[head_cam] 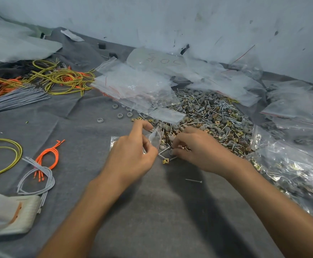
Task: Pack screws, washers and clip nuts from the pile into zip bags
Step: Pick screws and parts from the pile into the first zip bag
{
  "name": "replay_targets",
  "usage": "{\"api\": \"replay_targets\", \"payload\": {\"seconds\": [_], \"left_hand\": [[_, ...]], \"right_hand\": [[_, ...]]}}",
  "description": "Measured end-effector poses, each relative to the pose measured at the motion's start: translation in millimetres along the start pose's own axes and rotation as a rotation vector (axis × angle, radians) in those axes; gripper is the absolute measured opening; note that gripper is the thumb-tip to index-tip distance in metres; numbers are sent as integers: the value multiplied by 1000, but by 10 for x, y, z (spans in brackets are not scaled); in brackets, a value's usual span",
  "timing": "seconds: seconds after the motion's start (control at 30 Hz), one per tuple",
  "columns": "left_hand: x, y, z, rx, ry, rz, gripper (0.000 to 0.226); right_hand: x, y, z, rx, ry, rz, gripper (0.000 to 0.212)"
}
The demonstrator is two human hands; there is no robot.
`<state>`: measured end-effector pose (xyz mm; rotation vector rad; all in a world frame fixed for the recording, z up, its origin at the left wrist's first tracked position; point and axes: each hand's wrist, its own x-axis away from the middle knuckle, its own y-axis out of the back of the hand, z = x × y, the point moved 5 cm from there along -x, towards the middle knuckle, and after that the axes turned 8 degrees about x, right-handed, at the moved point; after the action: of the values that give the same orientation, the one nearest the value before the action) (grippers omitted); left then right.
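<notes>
- A person's left hand (131,155) pinches a small zip bag (156,137) by its lip, fingers curled, thumb and forefinger spreading the mouth.
- The right hand (198,149) has its fingers curled down on pieces at the near edge of the pile (217,116); what it grips, if anything, cannot be told.
- The bag lies just left of the pile. Its mouth faces right, toward the picking hand, and its long axis seems to run left to right.
- The step goes best, by this view, with the mouth held wide and close to the pile, and screws fed in point first along that axis.
- A clip nut (165,161) and a loose screw (193,181) lie nearby on the grey cloth (152,211); the screw lies crosswise, head right.
- Empty bags (133,84) are stacked beyond.
</notes>
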<state>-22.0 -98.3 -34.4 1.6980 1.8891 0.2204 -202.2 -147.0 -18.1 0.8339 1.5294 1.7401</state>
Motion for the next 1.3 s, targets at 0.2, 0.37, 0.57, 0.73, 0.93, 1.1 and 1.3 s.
{"api": "replay_targets", "payload": {"seconds": [0.2, 0.37, 0.57, 0.73, 0.93, 1.1, 1.3], "left_hand": [[-6, -6, 8, 9, 6, -7, 39], [-10, 0, 6, -15, -4, -6, 41], [1, -13, -1, -11, -2, 8, 41], [-6, 0, 0, -10, -8, 5, 42], [1, -7, -15, -42, -36, 7, 43], [0, -12, -8, -35, -26, 10, 44], [-12, -20, 16, -31, -15, 16, 42]], "right_hand": [[-163, -100, 148, 253, 124, -30, 23], [-80, -144, 108, 252, 136, -84, 17], [-73, -155, 103, 311, 134, -75, 12], [14, 88, -150, -404, -239, -182, 11], [-4, 49, -334, -1168, -531, -148, 17], [-270, 56, -168, -109, -164, -93, 17], [-450, -2, -10, 149, -21, -79, 23]]}}
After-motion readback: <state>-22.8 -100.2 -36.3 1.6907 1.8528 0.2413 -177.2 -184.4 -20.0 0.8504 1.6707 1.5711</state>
